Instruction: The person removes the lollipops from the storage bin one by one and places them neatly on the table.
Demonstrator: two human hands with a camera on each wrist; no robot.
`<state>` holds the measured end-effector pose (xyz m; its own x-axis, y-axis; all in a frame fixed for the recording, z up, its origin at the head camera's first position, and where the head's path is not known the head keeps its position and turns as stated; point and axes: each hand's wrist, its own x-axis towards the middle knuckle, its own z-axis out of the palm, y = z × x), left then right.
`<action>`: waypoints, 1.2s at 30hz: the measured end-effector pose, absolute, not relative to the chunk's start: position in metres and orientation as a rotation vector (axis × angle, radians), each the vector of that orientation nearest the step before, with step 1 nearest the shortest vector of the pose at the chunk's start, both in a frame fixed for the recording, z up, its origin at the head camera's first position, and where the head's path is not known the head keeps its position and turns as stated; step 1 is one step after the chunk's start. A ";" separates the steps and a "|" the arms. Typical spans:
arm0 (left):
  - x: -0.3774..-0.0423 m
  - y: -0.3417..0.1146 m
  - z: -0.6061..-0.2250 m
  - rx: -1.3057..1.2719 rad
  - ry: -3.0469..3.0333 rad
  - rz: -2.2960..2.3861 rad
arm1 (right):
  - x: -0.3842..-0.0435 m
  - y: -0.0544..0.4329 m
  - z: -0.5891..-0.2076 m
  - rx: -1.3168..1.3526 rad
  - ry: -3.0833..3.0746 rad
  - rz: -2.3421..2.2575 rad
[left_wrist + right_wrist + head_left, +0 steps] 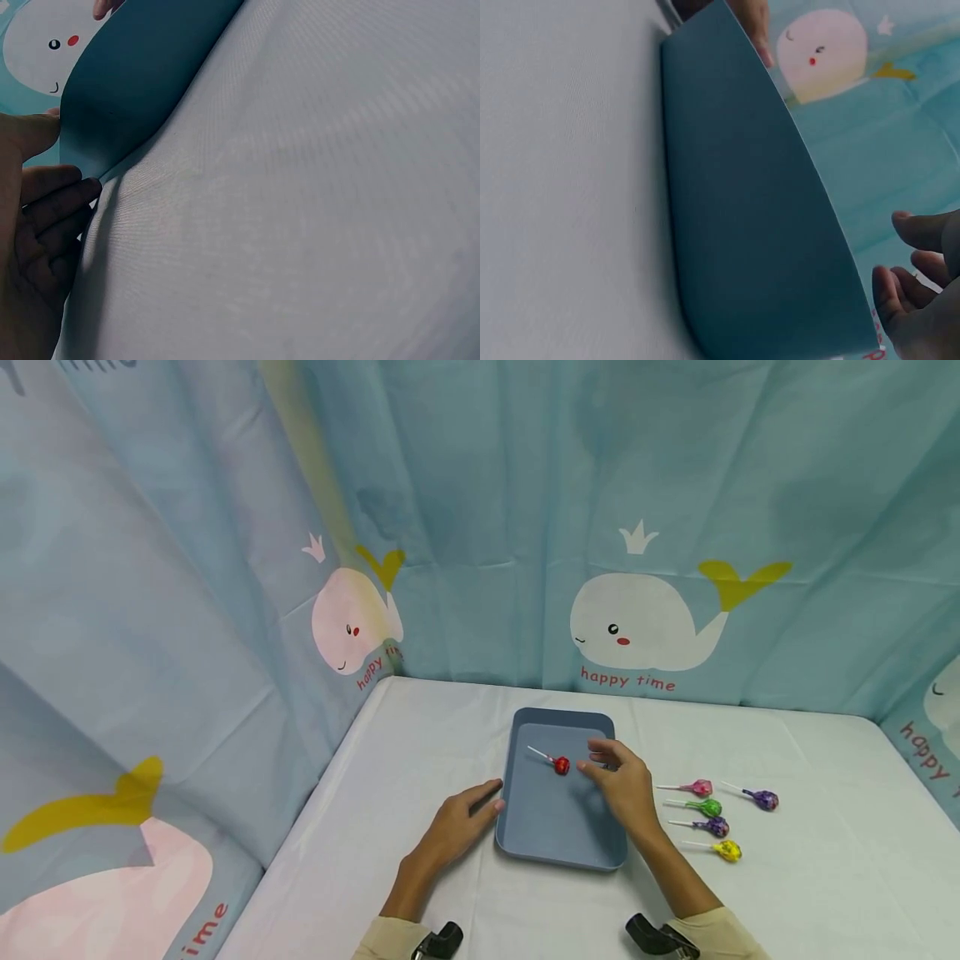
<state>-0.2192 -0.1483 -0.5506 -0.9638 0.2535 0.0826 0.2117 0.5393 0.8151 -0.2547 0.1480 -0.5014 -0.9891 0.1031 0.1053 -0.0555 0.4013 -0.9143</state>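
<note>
A blue-grey rectangular tray (562, 852) stands on the white table. Inside it, toward the far half, lies a red lollipop (561, 766) with its white stick pointing to the upper left. My left hand (459, 827) is at the tray's left side; in the left wrist view its thumb (39, 135) and fingertips are right at the tray wall (142, 82). Over the tray's right side is my right hand (621, 783), its fingers loosely bent just right of the red lollipop. Thumb and fingers stand apart in the right wrist view, with nothing seen between them.
Right of the tray lie a pink lollipop (701, 788), a green one (709, 808), a purple one (717, 827) and a yellow one (727, 850) in a column. Another purple lollipop (765, 800) lies farther right. A whale-print curtain (487, 610) hangs behind the table.
</note>
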 end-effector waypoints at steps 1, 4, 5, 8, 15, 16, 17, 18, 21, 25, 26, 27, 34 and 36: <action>-0.219 -0.148 -0.551 0.411 2.716 1.429 | -0.255 0.146 -0.501 -0.037 -2.499 1.651; -0.219 -0.148 -0.551 0.411 2.720 1.423 | -0.257 0.141 -0.502 -0.021 -2.489 1.659; -0.219 -0.148 -0.551 0.413 2.724 1.420 | -0.257 0.139 -0.502 -0.018 -2.490 1.659; -0.219 -0.148 -0.550 0.412 2.727 1.414 | -0.259 0.134 -0.504 -0.023 -2.499 1.654; -0.219 -0.148 -0.551 0.411 2.726 1.423 | -0.264 0.127 -0.509 -0.033 -2.516 1.666; -0.219 -0.148 -0.551 0.411 2.725 1.423 | -0.264 0.126 -0.510 -0.034 -2.519 1.666; -0.219 -0.148 -0.551 0.410 2.724 1.426 | -0.265 0.125 -0.511 -0.037 -2.524 1.665; -0.219 -0.148 -0.551 0.409 2.723 1.425 | -0.265 0.124 -0.511 -0.040 -2.529 1.666; -0.218 -0.148 -0.551 0.414 2.727 1.417 | -0.267 0.122 -0.513 -0.059 -2.551 1.653; -0.218 -0.148 -0.551 0.404 2.726 1.403 | -0.269 0.119 -0.516 -0.074 -2.551 1.650; -0.218 -0.148 -0.551 0.406 2.726 1.401 | -0.270 0.118 -0.516 -0.073 -2.547 1.648; -0.218 -0.148 -0.551 0.409 2.728 1.400 | -0.271 0.118 -0.517 -0.070 -2.543 1.646; -0.218 -0.148 -0.551 0.409 2.717 1.424 | -0.275 0.114 -0.522 -0.034 -2.557 1.570; -0.218 -0.148 -0.551 0.410 2.723 1.418 | -0.275 0.113 -0.522 -0.024 -2.579 1.533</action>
<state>-0.2180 -0.1480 -0.5510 -0.9640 0.2529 0.0826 0.2127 0.5460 0.8103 -0.2752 0.1133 -0.5218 -0.9898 0.0861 0.1134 -0.0584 0.4805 -0.8751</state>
